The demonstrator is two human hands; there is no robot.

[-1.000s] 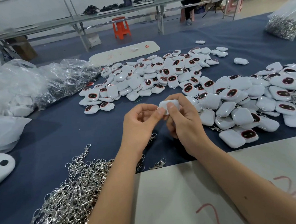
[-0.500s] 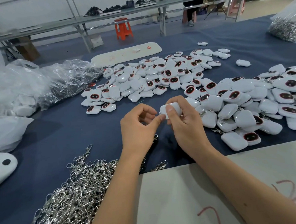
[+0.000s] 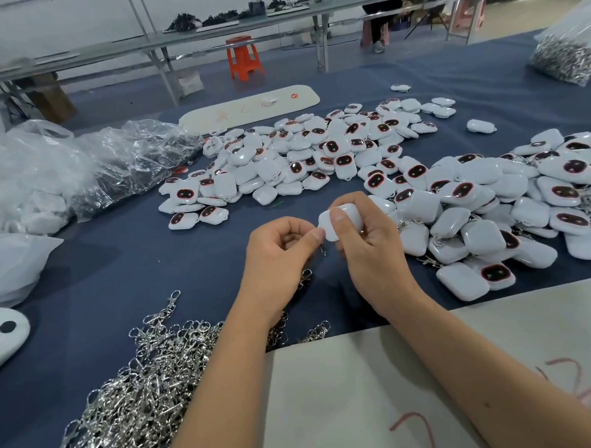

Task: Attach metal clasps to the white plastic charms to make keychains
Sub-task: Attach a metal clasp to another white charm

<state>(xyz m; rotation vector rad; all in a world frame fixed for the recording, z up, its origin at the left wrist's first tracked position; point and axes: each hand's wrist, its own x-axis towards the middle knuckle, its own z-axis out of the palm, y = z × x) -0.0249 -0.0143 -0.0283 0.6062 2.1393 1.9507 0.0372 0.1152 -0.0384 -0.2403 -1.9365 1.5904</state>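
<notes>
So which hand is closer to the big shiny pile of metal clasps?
The left hand. It sits just above the silver metal clasp pile, while the right hand, holding a white plastic charm, is farther right.

Charms [image 3: 344, 161] white, dark faces rimmed red; clasps [image 3: 142, 396] silver; tablecloth [image 3: 125, 267] navy; stool [image 3: 242, 57] orange.

Assembly workshop: blue-covered worktable [image 3: 96, 302] heaped with white charms [image 3: 304, 158] beyond the working hands and loose metal clasps [image 3: 141, 386] below-left; steel bench racks [image 3: 208, 33] and an orange stool [image 3: 243, 57] behind
</notes>
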